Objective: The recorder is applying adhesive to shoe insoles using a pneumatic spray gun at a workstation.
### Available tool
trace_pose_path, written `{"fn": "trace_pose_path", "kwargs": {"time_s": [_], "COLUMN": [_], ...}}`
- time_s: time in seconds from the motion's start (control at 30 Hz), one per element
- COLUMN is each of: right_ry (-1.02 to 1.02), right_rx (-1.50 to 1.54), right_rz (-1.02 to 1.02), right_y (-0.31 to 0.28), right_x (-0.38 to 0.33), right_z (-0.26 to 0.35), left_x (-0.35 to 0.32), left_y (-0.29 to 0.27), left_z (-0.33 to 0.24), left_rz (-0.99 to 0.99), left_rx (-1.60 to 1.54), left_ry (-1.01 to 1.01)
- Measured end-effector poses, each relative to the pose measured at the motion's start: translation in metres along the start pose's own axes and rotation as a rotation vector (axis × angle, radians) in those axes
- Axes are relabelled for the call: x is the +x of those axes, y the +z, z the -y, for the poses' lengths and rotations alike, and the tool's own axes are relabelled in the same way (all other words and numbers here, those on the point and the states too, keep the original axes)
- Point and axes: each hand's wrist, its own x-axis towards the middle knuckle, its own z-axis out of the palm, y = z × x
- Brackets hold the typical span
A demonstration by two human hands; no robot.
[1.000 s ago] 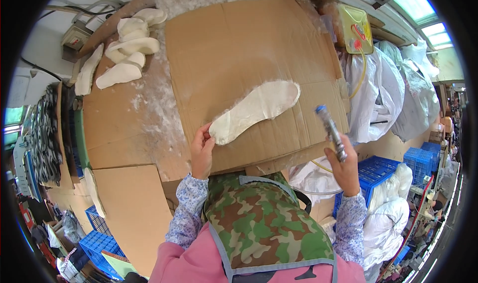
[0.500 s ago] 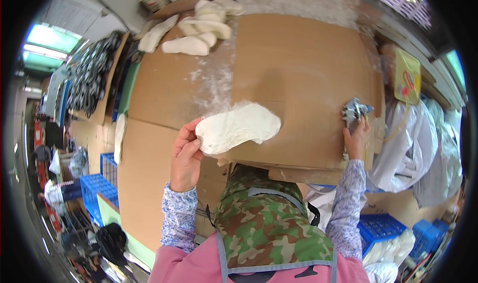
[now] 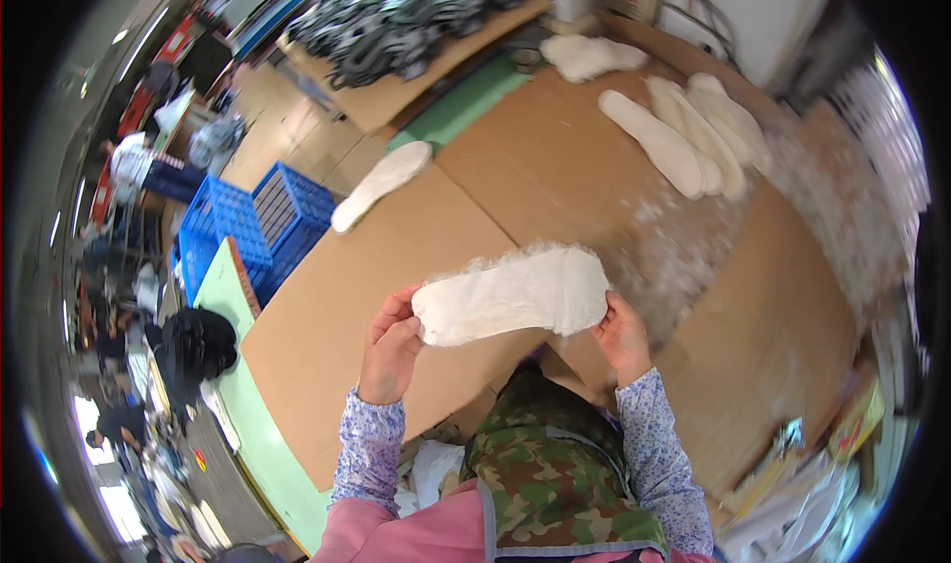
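A white fleecy insole (image 3: pixel 510 296) is stretched level between my two hands, above the cardboard-covered table (image 3: pixel 347 315). Its smooth face is up, and fuzz sticks out along the far edge. My left hand (image 3: pixel 391 350) pinches its left end, thumb on top. At the other end, my right hand (image 3: pixel 624 335) has the rim between thumb and fingers. A single insole (image 3: pixel 383 185) lies at the table's far left edge. Farther off to the right rests a group of cream insoles (image 3: pixel 684 142), with another fleecy piece (image 3: pixel 589 58) behind them.
Loose white fluff (image 3: pixel 684 246) covers part of the cardboard. A spray gun (image 3: pixel 790 434) lies at the right edge, blurred. Blue crates (image 3: pixel 228 231) stand left of the table, with a black bundle (image 3: pixel 198 345) nearer. Dark grey pieces (image 3: pixel 396 18) are heaped on a board at the back.
My right hand has let go of the spray gun and taken the insole's right end. The view has turned left. My left hand still holds the insole.
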Motion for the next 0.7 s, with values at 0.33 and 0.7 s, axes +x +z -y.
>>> {"fn": "trace_pose_path", "kwargs": {"time_s": [0.33, 0.7], "right_ry": [-0.021, 0.059], "right_rx": [-0.481, -0.479], "right_rz": [0.233, 0.005], "right_y": [0.216, 0.242], "right_x": [0.199, 0.266], "right_z": [-0.053, -0.072], "left_x": [0.126, 0.170], "left_y": [-0.246, -0.331], "left_z": [0.037, 0.081], "left_rz": [-0.566, -0.729], "left_rx": [0.372, 0.489], "left_ry": [0.067, -0.074]}}
